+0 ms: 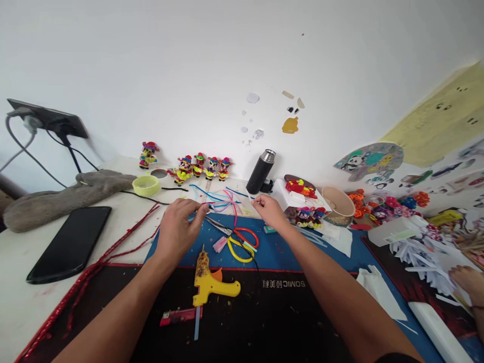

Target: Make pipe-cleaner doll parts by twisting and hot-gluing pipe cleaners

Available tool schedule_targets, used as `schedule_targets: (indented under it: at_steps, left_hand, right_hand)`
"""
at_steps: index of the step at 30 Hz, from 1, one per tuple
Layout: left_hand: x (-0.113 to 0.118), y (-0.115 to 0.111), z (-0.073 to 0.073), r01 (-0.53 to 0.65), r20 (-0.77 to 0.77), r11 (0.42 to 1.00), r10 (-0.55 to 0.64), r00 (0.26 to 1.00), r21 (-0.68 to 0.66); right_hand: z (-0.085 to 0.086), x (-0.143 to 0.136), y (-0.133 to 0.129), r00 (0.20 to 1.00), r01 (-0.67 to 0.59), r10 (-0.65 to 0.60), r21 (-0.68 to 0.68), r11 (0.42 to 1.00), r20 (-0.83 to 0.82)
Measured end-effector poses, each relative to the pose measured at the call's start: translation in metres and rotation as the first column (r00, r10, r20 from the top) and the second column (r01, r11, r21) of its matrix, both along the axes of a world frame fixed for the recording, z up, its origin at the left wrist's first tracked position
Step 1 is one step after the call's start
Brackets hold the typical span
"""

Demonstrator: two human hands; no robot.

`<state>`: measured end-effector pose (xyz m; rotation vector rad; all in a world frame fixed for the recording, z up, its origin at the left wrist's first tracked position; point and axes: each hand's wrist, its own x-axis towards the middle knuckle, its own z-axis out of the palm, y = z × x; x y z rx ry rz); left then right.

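Note:
My left hand (179, 224) is closed in a pinch, its fingertips just left of the scissors' points. A small pinkish end shows at those fingertips, too small to name. Level with it on the right, my right hand (269, 210) also pinches, with a thin pale tip at its fingers that I cannot make out. Between the hands lie loose blue, pink and white pipe cleaners (223, 199). Scissors (240, 239) with red and yellow handles rest on the blue mat (282, 247). Nearer me lies a yellow glue gun (212, 287) with a glue stick protruding.
Small colourful figurines (185, 169) line the wall. A dark thermos (260, 171) leans beyond my right hand. A phone (70, 243), a tape roll (146, 185) and driftwood (68, 194) lie left. A red lighter (180, 316) sits near the glue gun. Another person's hand (467, 282) is at right.

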<state>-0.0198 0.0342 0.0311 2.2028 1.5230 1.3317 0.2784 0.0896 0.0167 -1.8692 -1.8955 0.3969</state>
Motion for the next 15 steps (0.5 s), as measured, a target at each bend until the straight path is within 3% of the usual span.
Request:
schedule_targets:
  at_steps: [9, 15]
  left_hand:
    - [-0.002, 0.001, 0.000, -0.027, 0.046, 1.000, 0.027, 0.999, 0.004]
    - [-0.003, 0.002, -0.002, -0.025, 0.051, 1.000, 0.025, 0.998, -0.014]
  right_hand:
    - [0.003, -0.016, -0.003, 0.985, -0.027, 0.037, -0.060, 0.998, 0.169]
    - [-0.009, -0.040, 0.001, 0.978, -0.081, 0.092, -0.064, 0.995, 0.187]
